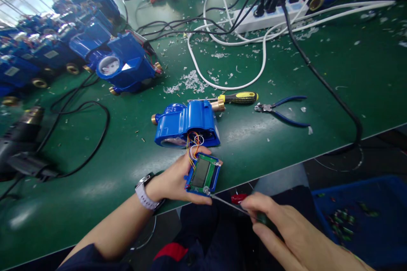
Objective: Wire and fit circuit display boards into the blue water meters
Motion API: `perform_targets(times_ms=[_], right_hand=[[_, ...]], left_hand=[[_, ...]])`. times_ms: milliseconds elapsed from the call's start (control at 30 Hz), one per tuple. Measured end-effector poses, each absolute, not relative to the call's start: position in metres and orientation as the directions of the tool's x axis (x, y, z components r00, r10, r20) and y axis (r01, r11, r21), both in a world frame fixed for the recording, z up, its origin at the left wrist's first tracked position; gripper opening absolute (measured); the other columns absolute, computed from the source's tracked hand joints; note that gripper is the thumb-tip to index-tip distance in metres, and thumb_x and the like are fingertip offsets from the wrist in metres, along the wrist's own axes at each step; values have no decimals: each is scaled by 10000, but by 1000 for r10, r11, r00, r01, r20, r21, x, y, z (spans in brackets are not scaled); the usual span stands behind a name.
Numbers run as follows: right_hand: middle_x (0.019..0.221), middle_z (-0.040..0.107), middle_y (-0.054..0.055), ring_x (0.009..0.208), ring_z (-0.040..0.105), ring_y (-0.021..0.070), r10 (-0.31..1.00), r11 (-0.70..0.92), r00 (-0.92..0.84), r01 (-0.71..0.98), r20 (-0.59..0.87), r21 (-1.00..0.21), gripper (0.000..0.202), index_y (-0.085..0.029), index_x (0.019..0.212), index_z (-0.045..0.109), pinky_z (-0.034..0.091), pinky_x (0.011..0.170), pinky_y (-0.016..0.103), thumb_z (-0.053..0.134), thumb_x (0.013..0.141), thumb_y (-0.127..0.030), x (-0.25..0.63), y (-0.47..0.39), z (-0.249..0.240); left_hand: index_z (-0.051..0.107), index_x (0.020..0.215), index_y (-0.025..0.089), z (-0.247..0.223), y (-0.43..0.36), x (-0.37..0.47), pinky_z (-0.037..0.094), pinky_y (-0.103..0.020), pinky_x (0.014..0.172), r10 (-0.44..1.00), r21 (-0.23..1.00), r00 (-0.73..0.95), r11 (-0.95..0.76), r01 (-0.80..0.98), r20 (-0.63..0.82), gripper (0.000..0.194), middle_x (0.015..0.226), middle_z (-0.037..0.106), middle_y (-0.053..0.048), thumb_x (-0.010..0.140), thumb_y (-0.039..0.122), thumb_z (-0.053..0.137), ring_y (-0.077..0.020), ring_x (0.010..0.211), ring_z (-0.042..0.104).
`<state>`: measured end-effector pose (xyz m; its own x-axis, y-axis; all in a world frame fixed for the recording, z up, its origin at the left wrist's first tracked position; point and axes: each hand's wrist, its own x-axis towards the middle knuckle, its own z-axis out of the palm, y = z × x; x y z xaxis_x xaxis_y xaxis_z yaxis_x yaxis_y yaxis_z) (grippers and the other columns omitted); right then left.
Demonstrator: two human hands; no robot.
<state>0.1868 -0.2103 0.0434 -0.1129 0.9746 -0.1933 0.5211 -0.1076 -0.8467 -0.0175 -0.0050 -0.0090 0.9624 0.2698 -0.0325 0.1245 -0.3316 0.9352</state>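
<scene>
My left hand [178, 180] holds a small blue module with a green circuit board and a grey display [201, 172]. Thin coloured wires [194, 139] run from it into the open side of a blue meter [186, 120] with brass ends, lying on the green table. My right hand [273, 224] is closed around a thin metal tool [227, 203], whose handle is mostly hidden by the fingers. The tool's tip reaches the lower right corner of the circuit board.
A yellow-black screwdriver [241, 98] and blue-handled cutters [282, 109] lie behind the hands. Cables and a white power strip [270, 17] are at the back. More blue meters [127, 61] and a heat gun [22, 144] stand left. A blue bin [365, 216] is lower right.
</scene>
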Motion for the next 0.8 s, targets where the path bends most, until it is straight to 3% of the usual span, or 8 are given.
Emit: perform_targets(times_ms=[133, 267, 433, 667, 800], right_hand=[[989, 681, 64, 817, 678, 148, 972, 214, -218, 672, 87, -709, 319, -196, 1183, 595, 543, 665, 217, 407, 943, -104, 189, -194, 41], [926, 692, 69, 764, 673, 152, 940, 338, -293, 738, 174, -584, 364, -156, 1187, 623, 537, 638, 230, 405, 917, -45, 195, -182, 42], [909, 692, 61, 727, 666, 149, 920, 359, -383, 747, 81, -559, 370, -168, 1181, 634, 519, 602, 229, 429, 899, -43, 202, -178, 52], [967, 729, -15, 815, 685, 141, 908, 165, -395, 642, -139, -749, 401, -269, 1202, 647, 515, 680, 221, 560, 871, -60, 208, -163, 69], [1024, 738, -27, 889, 698, 149, 875, 60, -426, 569, -231, -820, 359, -266, 1188, 671, 527, 767, 238, 570, 894, -86, 209, -154, 71]], left_hand=[[335, 1298, 206, -9, -4, -18, 433, -433, 986, 237, 915, 971, -388, 116, -23, 893, 1245, 553, -175, 609, 417, 862, -318, 1141, 581], [323, 1299, 205, -8, -6, -17, 459, -422, 948, 233, 913, 972, -394, 104, -11, 897, 1193, 573, -153, 610, 419, 858, -298, 1083, 608], [377, 1272, 199, -7, -6, -16, 463, -420, 951, 230, 916, 973, -389, 100, -8, 855, 1209, 574, -162, 598, 407, 861, -304, 1093, 606], [379, 1281, 215, -4, -5, -13, 464, -399, 930, 162, 896, 985, -444, 13, 67, 844, 1188, 619, -146, 609, 382, 862, -293, 1072, 622], [407, 1268, 227, -5, -6, -13, 477, -416, 917, 152, 885, 985, -466, -3, 84, 768, 1194, 611, -149, 655, 413, 831, -297, 1071, 621]])
